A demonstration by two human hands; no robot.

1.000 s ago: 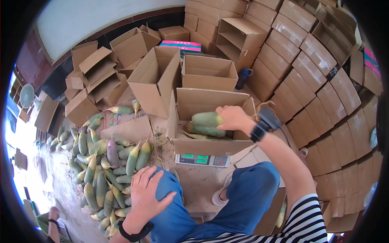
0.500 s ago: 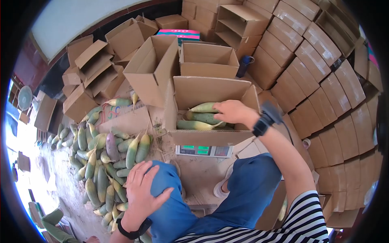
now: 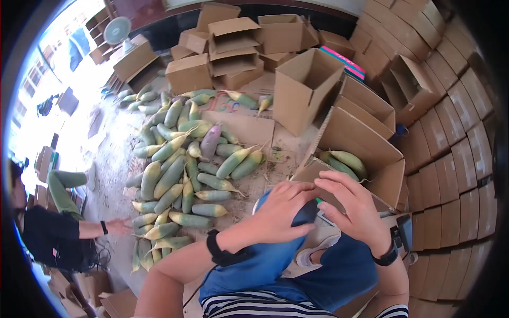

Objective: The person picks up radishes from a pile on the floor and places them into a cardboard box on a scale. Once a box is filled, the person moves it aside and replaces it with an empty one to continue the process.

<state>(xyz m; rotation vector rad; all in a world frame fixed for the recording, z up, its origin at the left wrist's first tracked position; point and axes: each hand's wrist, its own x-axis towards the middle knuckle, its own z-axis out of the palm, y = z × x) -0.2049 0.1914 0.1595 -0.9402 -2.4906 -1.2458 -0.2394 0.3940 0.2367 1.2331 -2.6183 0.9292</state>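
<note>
My left hand [image 3: 283, 211] is raised over my left knee, empty, with fingers stretched and thumb apart. Close beside it, my right hand [image 3: 350, 209] is also empty, its fingers curved loosely and apart, in front of the near wall of an open cardboard box [image 3: 384, 161]. Inside that box lie green radishes [image 3: 350, 160], partly hidden by the wall. Left of my knee, a large pile of green-and-pale radishes [image 3: 172, 175] spreads over the floor, with one purple radish [image 3: 210, 141] among them.
Two more open boxes [image 3: 302, 87] [image 3: 366, 108] stand behind. Stacked cartons [image 3: 450, 175] wall off the right side. At left another person [image 3: 50, 233] reaches a hand [image 3: 121, 227] to the pile's edge. A fan [image 3: 117, 31] and loose boxes [image 3: 233, 42] are at the back.
My view has turned left. My right hand has come out of the box, off the radishes. My left hand has lifted from my knee toward the right one. The other person now shows more.
</note>
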